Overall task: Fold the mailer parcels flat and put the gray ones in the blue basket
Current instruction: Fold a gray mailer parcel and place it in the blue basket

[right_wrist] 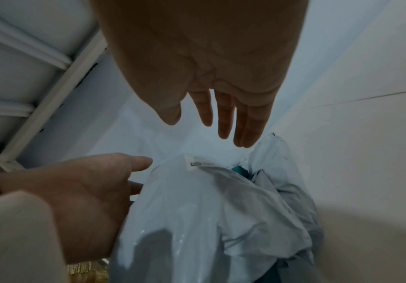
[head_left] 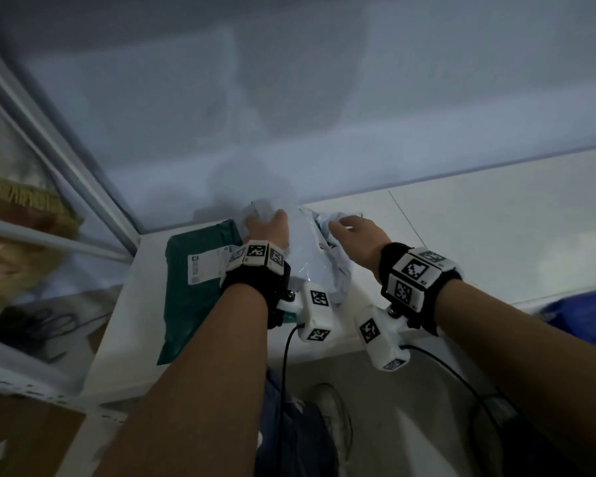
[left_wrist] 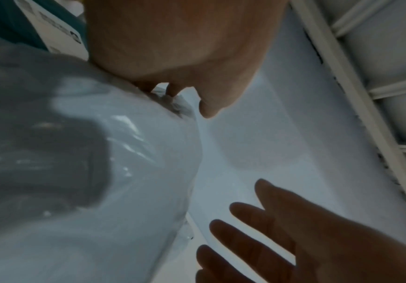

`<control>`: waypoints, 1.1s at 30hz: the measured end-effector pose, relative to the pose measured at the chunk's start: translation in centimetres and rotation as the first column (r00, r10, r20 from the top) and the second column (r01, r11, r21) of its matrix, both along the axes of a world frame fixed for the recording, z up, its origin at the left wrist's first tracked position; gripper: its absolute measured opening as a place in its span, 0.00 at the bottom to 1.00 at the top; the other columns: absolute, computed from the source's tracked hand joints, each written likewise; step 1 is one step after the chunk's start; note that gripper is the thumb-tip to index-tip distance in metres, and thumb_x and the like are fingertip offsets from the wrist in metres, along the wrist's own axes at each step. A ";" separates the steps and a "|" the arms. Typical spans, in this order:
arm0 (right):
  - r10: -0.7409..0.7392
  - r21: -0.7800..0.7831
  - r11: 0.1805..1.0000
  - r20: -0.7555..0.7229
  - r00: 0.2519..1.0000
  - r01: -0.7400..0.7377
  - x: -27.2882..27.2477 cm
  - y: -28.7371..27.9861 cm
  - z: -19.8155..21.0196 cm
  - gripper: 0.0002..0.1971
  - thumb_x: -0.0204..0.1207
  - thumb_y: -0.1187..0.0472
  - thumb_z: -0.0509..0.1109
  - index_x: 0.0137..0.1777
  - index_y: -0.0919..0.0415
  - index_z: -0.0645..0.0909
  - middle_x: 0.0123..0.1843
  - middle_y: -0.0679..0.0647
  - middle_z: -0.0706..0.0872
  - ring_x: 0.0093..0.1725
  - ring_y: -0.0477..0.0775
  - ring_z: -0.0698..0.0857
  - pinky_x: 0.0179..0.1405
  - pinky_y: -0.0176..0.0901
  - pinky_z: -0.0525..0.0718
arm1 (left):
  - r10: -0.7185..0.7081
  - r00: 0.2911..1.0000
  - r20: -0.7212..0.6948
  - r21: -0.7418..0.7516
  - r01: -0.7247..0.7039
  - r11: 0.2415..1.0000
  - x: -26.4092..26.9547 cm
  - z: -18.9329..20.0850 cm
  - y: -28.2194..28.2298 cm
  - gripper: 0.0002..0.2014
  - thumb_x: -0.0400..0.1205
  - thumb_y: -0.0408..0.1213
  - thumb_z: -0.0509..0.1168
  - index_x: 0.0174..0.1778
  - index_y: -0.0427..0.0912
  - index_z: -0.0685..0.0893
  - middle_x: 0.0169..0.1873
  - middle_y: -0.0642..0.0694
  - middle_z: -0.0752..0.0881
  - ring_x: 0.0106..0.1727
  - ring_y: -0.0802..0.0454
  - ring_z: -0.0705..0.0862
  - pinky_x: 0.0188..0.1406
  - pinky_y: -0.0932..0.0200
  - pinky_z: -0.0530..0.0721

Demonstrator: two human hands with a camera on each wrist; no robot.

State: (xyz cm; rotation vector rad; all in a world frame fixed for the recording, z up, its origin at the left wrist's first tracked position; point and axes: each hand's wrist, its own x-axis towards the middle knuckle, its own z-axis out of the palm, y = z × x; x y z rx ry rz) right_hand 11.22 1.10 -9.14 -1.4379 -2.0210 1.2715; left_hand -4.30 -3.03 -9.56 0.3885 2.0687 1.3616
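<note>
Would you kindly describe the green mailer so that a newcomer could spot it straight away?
Start at the white table and go to its left end, beside the metal window frame. The green mailer lies flat there, just left of the left hand. Unlike the crumpled gray mailer beside it, it is dark teal and carries a white label.

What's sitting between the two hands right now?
The crumpled gray mailer: the left hand grips its far-left edge, and the right hand hovers open on its other side. The head view shows it best.

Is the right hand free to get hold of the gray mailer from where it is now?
Probably yes. The right hand is open and empty just above the gray mailer, with nothing between them; the left hand grips only its far left edge.
</note>
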 end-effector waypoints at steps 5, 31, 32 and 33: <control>0.019 -0.129 0.991 -0.075 0.997 -0.028 -0.9 0.9 -2.4 0.27 0.81 0.38 0.58 0.67 0.58 0.81 0.66 0.59 0.84 0.63 0.60 0.83 0.69 0.58 0.79 | -0.079 0.996 0.044 -0.098 0.083 0.992 -0.2 -1.3 0.3 0.55 0.63 0.71 0.69 0.80 0.37 0.66 0.47 0.42 0.88 0.45 0.45 0.88 0.47 0.54 0.88; -0.119 -0.035 0.991 0.173 0.978 0.127 11.1 6.7 0.3 0.31 0.84 0.37 0.53 0.62 0.64 0.83 0.64 0.63 0.84 0.63 0.65 0.82 0.64 0.50 0.79 | -0.426 0.881 0.208 -0.060 0.446 0.893 9.5 -6.8 10.2 0.59 0.41 0.77 0.78 0.69 0.57 0.78 0.62 0.51 0.87 0.60 0.43 0.88 0.65 0.45 0.83; -0.119 -0.052 0.990 0.164 0.979 0.129 11.3 6.7 0.1 0.31 0.83 0.37 0.55 0.63 0.64 0.82 0.64 0.63 0.84 0.63 0.64 0.82 0.63 0.51 0.80 | -0.444 0.868 0.222 -0.057 0.466 0.883 9.5 -6.9 10.4 0.55 0.42 0.75 0.80 0.67 0.56 0.81 0.60 0.50 0.89 0.58 0.43 0.89 0.64 0.45 0.83; -0.120 -0.071 0.989 0.154 0.981 0.132 11.3 6.8 -0.2 0.30 0.82 0.37 0.57 0.64 0.64 0.82 0.63 0.62 0.84 0.61 0.63 0.83 0.62 0.51 0.81 | -0.468 0.855 0.225 -0.040 0.488 0.872 9.4 -7.0 10.5 0.52 0.46 0.72 0.81 0.67 0.54 0.83 0.58 0.49 0.90 0.57 0.42 0.90 0.63 0.45 0.84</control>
